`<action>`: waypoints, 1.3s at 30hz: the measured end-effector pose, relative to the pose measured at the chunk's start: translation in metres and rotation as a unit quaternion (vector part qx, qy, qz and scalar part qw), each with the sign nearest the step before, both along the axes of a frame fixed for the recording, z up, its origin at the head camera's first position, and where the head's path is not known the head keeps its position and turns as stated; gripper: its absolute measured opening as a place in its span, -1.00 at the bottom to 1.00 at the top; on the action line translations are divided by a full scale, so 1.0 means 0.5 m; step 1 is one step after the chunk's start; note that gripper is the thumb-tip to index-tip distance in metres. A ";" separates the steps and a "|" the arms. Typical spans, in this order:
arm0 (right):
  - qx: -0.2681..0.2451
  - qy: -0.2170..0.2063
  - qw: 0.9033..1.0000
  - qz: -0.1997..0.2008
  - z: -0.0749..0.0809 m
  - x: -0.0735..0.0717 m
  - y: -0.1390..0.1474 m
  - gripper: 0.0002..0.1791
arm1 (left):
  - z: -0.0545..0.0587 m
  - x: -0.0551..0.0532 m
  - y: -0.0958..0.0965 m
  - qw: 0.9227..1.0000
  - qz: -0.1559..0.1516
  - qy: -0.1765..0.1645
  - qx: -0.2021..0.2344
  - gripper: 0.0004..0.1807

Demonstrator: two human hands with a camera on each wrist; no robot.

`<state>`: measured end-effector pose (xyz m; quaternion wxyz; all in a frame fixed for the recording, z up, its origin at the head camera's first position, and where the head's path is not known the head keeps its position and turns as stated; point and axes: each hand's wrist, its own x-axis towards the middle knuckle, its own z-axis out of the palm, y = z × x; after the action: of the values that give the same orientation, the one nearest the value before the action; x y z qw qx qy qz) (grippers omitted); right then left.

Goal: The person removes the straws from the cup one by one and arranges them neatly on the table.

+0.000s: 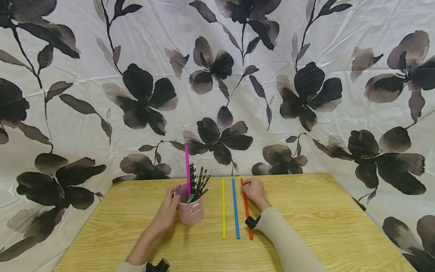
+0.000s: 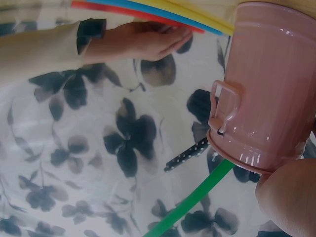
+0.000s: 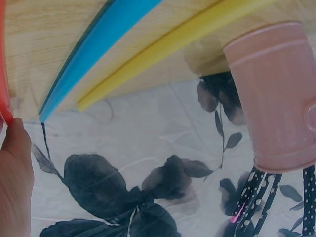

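left hand (image 1: pixel 170 207) grips glossy pink cylindrical mug (image 1: pixel 191 214), fingers curled; right hand (image 1: pixel 254 190) pinches far end of straight red plastic straw (image 1: pixel 246 206) on flat wood table (image 1: pixel 312 204). pinch lightly, mug steady.

No words to read

No letters, numbers or signs can be read on the pink cup (image 1: pixel 191 215), yellow straw (image 1: pixel 223 211), blue straw (image 1: pixel 235 207), red straw (image 1: pixel 246 206) or tabletop (image 1: pixel 115 223). The black straws (image 3: pixel 252 197) just have white spots. The cloth (image 1: pixel 258 94) just has flowers and leaves. The wrist cameras (image 1: pixel 252 222) look too small to tell.
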<state>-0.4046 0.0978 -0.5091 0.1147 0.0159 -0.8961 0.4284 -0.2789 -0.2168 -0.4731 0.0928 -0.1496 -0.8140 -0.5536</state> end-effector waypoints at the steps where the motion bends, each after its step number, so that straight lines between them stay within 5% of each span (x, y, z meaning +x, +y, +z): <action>1: 0.006 0.004 1.000 0.001 0.003 -0.001 -0.001 -0.90 | 0.002 -0.002 0.000 1.000 0.001 -0.002 -0.001 -0.60; 6: 0.029 0.039 0.999 0.007 0.006 -0.002 0.001 -0.91 | 0.005 -0.005 0.000 1.000 0.003 -0.008 0.001 -0.60; 15: 0.019 0.033 0.999 0.028 -0.008 0.010 0.009 -0.77 | -0.003 0.010 0.004 1.000 0.006 -0.006 0.004 -0.62; 26: -0.079 -0.022 0.996 0.040 -0.009 -0.001 0.014 -0.74 | 0.001 0.009 0.005 1.000 0.012 0.002 -0.005 -0.62; 39: -0.102 -0.029 0.994 0.030 -0.017 -0.003 0.014 -0.77 | -0.010 0.004 0.000 1.000 0.009 0.014 0.006 -0.62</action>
<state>-0.4062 0.1047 -0.5176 0.0767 0.0188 -0.8497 0.5213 -0.2770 -0.2167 -0.4782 0.1099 -0.1491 -0.8105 -0.5556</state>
